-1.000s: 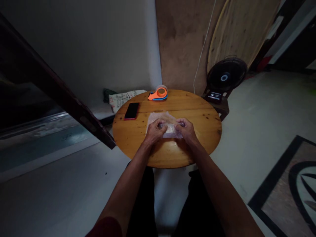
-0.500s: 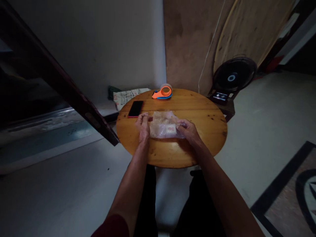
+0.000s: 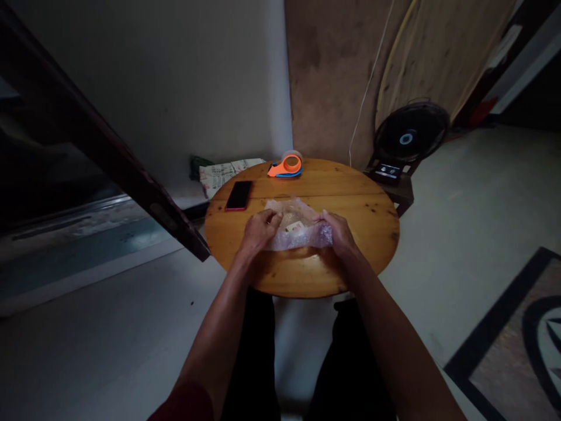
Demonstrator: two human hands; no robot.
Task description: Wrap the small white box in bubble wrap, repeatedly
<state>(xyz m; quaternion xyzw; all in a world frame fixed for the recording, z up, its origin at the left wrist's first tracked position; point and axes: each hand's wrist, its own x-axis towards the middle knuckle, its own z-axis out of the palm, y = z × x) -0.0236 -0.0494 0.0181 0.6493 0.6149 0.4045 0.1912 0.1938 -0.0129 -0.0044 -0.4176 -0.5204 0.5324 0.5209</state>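
Observation:
A crinkled sheet of clear bubble wrap [image 3: 302, 238] lies near the middle of the round wooden table. On it rests a small white item [image 3: 294, 227] with reddish marks, tilted a little. My left hand [image 3: 262, 230] has its fingers closed on the wrap's left edge. At the right edge, my right hand [image 3: 337, 230] pinches the wrap between thumb and fingers.
Behind the wrap, near the far edge of the table [image 3: 363, 222], stands an orange and blue tape dispenser [image 3: 287, 166]. A dark phone with a red edge [image 3: 239, 195] lies at the left. Beyond the table are printed paper [image 3: 223, 173] and a round black fan [image 3: 409, 135].
My left hand has closed on the wrap's left side. The white item now lies at an angle, farther left, and the wrap's right part is lifted and bunched at my right hand.

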